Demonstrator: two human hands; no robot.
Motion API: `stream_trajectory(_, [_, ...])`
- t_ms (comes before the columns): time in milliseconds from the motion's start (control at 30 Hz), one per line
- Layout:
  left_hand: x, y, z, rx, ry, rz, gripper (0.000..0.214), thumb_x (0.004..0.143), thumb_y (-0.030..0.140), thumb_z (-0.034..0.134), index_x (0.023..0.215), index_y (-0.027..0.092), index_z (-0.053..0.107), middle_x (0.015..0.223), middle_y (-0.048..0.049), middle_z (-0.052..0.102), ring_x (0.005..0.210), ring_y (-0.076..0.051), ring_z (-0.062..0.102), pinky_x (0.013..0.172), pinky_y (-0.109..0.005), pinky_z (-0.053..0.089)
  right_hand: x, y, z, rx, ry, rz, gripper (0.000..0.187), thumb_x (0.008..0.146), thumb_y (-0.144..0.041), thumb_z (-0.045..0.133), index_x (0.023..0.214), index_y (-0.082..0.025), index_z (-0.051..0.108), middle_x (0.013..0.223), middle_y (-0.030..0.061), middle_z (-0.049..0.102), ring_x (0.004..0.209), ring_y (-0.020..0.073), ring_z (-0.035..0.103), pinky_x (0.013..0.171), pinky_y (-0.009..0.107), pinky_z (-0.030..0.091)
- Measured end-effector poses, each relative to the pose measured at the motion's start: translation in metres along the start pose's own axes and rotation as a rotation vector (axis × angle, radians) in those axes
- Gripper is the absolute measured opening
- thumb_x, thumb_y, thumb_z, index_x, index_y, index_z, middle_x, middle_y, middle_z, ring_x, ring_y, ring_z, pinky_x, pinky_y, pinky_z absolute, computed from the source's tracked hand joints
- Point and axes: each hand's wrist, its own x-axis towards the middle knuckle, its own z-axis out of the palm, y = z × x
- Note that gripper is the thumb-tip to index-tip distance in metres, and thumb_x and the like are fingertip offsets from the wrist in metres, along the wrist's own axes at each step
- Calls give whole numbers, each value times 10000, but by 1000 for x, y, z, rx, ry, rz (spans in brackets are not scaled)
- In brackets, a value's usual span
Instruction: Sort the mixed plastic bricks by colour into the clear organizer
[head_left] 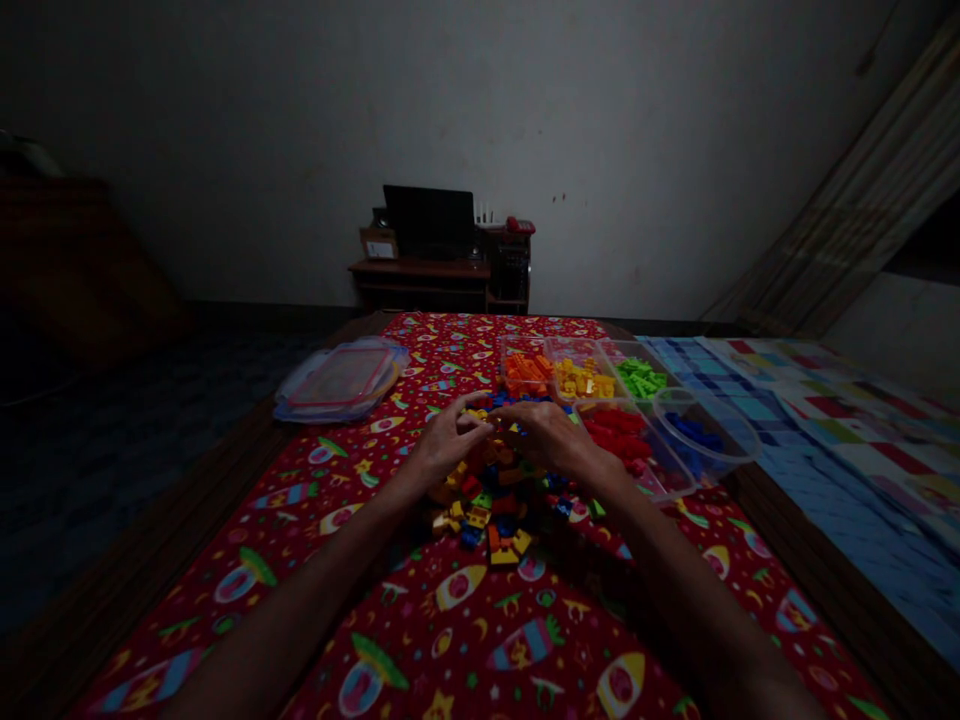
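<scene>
Red cloth (559, 690), printed with rockets, stars and moons, lies nearest the head camera, with both forearms reaching forward over it. Left hand (442, 438) is half curled, its thumb and forefinger bent towards each other with their tips close together; whether something small is pinched there cannot be told. Right hand (551, 436) faces it just beside, back upward and fingers pointing to the left hand, their tips too dark and hidden to show any grip. Under and between the two hands spreads a pile of mixed toy bricks (480, 516), yellow, red, blue and green, its loose edge lying on the near side of them.

To the right of the right hand and beyond it stand clear plastic containers (742, 456): red bricks (619, 432) just beside that hand, blue bricks (694, 432) farther right, and orange bricks (527, 374), yellow bricks (585, 380) and green bricks (641, 379) in the row behind. Left of the left hand and farther forward, well apart, is a stack of lids (341, 377). Far ahead of both hands, a dark monitor (431, 220) stands on a desk (420, 270).
</scene>
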Motion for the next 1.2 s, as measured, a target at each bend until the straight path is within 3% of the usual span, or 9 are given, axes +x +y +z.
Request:
stream_trajectory(267, [4, 0, -6, -75, -72, 26, 528, 770, 527, 546, 1114, 130, 593, 802, -63, 703, 692, -188, 660, 657, -306, 520, -1, 15, 1, -12, 117, 122, 237, 807, -83, 507, 951, -151, 681, 785, 45, 680, 658, 114, 573, 604, 204, 351])
stream_trajectory(367, [7, 6, -27, -21, -67, 40, 495, 746, 524, 571, 1056, 141, 619, 867, -81, 716, 748, -206, 665, 700, -325, 522, 0, 30, -8, -79, 191, 241, 240, 792, -88, 480, 869, -142, 701, 724, 43, 668, 627, 117, 561, 581, 207, 343])
stream_trajectory(467, [7, 7, -57, 197, -78, 31, 427, 718, 512, 589, 958, 165, 652, 886, -64, 721, 811, -223, 657, 710, -309, 510, 2, 57, -27, -243, 236, 416, 263, 802, -125, 453, 822, -146, 715, 710, 61, 673, 629, 140, 568, 578, 227, 347])
stream_trajectory(600, [1, 0, -92, 512, -301, -54, 364, 687, 505, 590, 855, 197, 685, 804, -22, 718, 742, -203, 643, 648, -261, 485, 2, 100, -54, -455, 294, 659, 297, 813, -151, 443, 898, -128, 727, 873, 135, 707, 776, 210, 623, 658, 269, 400])
stream_trajectory(700, [-5, -5, -97, 637, -434, -127, 347, 657, 428, 604, 910, 203, 681, 763, -3, 703, 681, -178, 624, 576, -220, 449, -3, 116, -62, -502, 275, 751, 311, 805, -154, 460, 981, -113, 714, 953, 168, 703, 855, 246, 634, 713, 297, 430])
stream_trajectory(800, [-8, -7, -86, 727, -502, -165, 333, 605, 352, 635, 900, 204, 673, 760, 11, 684, 670, -162, 607, 542, -198, 414, -10, 108, -56, -451, 295, 705, 324, 828, -191, 459, 1041, -126, 695, 958, 149, 708, 854, 236, 637, 726, 298, 439])
stream_trajectory(1000, [-7, -10, -65, 709, -570, -151, 127, 607, 267, 582, 690, 191, 642, 645, 37, 636, 606, -133, 559, 504, -183, 364, -18, 56, -35, -302, 231, 490, 282, 866, -226, 434, 870, -167, 710, 802, 91, 701, 675, 162, 597, 598, 247, 379])
stream_trajectory(1067, [-5, -9, -64, 616, -523, -148, 121, 605, 273, 587, 678, 190, 637, 621, 38, 631, 589, -131, 557, 511, -185, 376, -17, 41, -33, -270, 198, 451, 270, 870, -223, 438, 837, -170, 700, 753, 77, 685, 643, 150, 577, 571, 240, 346])
stream_trajectory(1200, [2, -6, -62, 309, -293, -132, 216, 598, 315, 610, 768, 186, 643, 700, 8, 662, 657, -158, 603, 582, -218, 451, -13, 17, -28, -245, 134, 375, 230, 855, -165, 456, 795, -165, 678, 673, 49, 642, 576, 126, 524, 540, 236, 287])
